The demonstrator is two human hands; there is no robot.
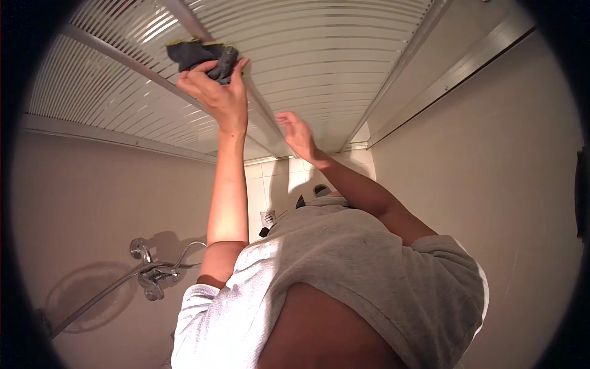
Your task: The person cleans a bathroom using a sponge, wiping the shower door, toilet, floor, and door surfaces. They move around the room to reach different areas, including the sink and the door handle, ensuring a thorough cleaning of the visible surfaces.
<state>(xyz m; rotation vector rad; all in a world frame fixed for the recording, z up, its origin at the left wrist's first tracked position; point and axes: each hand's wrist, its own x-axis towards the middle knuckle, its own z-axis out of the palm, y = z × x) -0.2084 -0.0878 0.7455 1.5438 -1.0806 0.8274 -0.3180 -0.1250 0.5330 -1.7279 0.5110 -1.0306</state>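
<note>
A dark grey cloth (192, 55) with yellow edging is bunched in my left hand (216, 95), its fingers closed round it. That hand is raised against the striped glass shower door (313, 55), at the upright metal frame bar (195, 23). Lower and to the right, my right hand (297, 134) is lifted near the same door with nothing in it. Its fingers stretch toward the bar, slightly apart from the thumb, and look a little blurred. Whether it touches the door I cannot tell.
On the left wall is a chrome shower mixer (149, 277) with a flexible hose (101, 301). A metal rail (455, 83) runs along the right wall. Below me lies a tiled floor (270, 169). A dark object (581, 194) juts in at the right edge.
</note>
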